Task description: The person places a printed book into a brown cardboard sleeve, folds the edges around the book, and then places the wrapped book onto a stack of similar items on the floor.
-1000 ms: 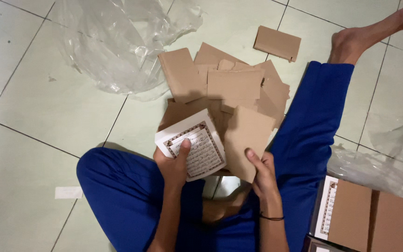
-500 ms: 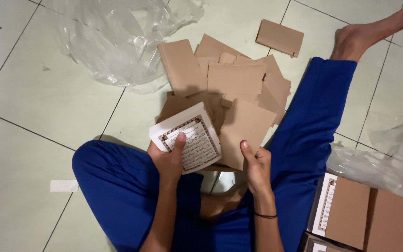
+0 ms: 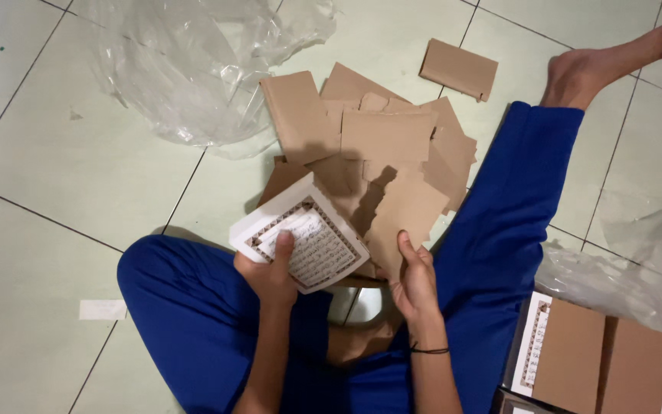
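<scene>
Both hands have drifted a little lower and nearer the lap since the earlier frames, the book tilting slightly. On the tiled floor, between the blue-trousered legs and just below the pile of brown card sleeves, the left hand is clamped on the small white book, thumb across its patterned cover. The right hand pinches one brown card piece; squaring the book's edge to the card's fold seems wise.

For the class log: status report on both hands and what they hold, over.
Left hand grips white booklet, thumb on cover. Right hand holds brown cardboard sleeve. Cardboard pile on floor ahead; plastic wrap beyond.
</scene>
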